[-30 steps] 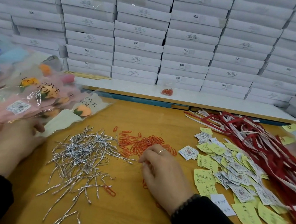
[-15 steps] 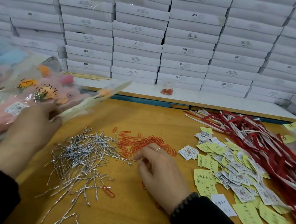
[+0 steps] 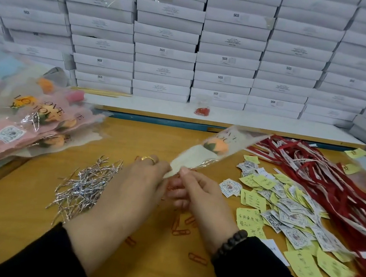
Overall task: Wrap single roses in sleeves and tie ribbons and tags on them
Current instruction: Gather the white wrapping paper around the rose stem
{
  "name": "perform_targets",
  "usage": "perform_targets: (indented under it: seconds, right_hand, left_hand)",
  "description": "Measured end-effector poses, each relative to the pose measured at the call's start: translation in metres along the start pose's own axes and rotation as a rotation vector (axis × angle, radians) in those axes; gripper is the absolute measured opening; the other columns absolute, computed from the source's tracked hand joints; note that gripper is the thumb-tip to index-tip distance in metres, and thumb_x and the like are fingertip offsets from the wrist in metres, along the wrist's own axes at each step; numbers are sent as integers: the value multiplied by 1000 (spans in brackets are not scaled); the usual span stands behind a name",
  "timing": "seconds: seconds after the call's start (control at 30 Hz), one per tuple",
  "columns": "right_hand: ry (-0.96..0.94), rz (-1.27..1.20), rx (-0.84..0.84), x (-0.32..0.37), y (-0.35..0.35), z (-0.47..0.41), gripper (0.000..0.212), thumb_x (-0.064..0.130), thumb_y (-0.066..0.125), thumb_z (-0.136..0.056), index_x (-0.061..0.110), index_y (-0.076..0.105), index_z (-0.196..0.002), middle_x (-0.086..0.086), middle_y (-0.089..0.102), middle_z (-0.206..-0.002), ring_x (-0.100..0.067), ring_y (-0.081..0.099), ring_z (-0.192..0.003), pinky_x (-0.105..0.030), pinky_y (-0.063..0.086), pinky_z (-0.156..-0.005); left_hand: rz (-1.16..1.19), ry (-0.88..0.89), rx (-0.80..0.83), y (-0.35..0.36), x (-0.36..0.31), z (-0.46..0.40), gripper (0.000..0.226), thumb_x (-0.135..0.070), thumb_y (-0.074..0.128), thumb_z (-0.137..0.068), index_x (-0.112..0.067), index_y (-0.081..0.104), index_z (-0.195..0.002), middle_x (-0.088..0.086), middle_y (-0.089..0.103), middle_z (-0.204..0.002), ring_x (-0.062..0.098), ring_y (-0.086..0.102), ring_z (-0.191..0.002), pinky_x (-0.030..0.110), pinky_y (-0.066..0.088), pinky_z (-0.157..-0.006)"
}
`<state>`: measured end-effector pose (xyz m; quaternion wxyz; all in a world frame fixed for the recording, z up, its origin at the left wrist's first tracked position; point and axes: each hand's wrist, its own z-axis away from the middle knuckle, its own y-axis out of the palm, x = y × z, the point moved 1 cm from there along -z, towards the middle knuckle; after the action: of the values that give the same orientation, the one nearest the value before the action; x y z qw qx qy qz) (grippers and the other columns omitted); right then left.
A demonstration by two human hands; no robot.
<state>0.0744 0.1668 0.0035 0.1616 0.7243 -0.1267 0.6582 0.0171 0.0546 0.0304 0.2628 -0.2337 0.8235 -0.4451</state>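
A worker's left hand [image 3: 137, 178] and right hand [image 3: 196, 191] meet over a wooden table [image 3: 10, 221], both closed on the narrow lower end of a sleeved rose [image 3: 212, 150]; the right thumb and forefinger pinch the sleeve's tail, while the left hand's fingers curl round it from the other side, their tips hidden. The sleeve fans up and away from the grip toward the far right, its orange bloom [image 3: 216, 146] lifted off the table, apparently so that the gathered stem end sits free for fastening. Supplies lie within easy reach of the grip: a heap of silver twist ties [image 3: 84, 184] just to its left, red paper clips [image 3: 181, 228] under and just behind the hands, printed and yellow tags [image 3: 283, 207] just to its right, and red ribbons [image 3: 322, 182] beyond those. A stack of sleeved roses [image 3: 28, 122] rests well to the left of the grip, likely the supply or the finished pile; which cannot be told. Whether a clip or tie is already between the fingers is hidden. White boxes [image 3: 208, 57] are stacked behind.
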Motion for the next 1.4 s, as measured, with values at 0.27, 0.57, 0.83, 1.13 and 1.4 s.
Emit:
perform_targets:
  seconds: [0.27,0.57,0.83,1.13,1.4]
  right_hand:
    - [74,-41,-237,-7,-18,-8,13,20,59,-89,9,57,-81,-1,64,-62,-10,60,-55,-26,50,-53]
    - [57,-60,-282,-5,-44,-14,11,6,56,-88,12,65,-86,-5,73,-82,-17,69,-71,-31,56,-67]
    - [31,-98,-52,-8,-27,-7,11,8,58,-89,11,67,-95,-5,74,-81,-11,68,-61,-18,50,-52]
    - [67,-112,-14,-1,-20,-4,14,20,62,-87,7,60,-90,5,63,-57,-6,57,-49,-18,48,-47]
    - [57,-13,43,1,-17,3,8,2,63,-84,5,59,-77,-2,57,-48,-6,45,-38,-14,38,-40]
  left_hand:
    - [148,118,238,5,-33,14,51,-42,47,-92,-33,30,-139,-14,33,-137,5,31,-125,20,28,-99]
    - [773,-165,250,-24,-5,1,11,-31,62,-84,-25,70,-86,-6,70,-78,-5,59,-67,10,46,-61]
    - [1051,-453,428,-3,17,1,39,-34,68,-69,0,69,-87,-1,63,-59,6,56,-49,17,43,-45]
    - [1152,-486,453,5,14,5,21,-4,70,-73,6,65,-90,26,62,-83,33,51,-69,26,45,-49]
    - [1209,-475,344,2,15,7,5,-5,65,-80,-1,67,-78,29,61,-82,32,50,-73,29,45,-56]
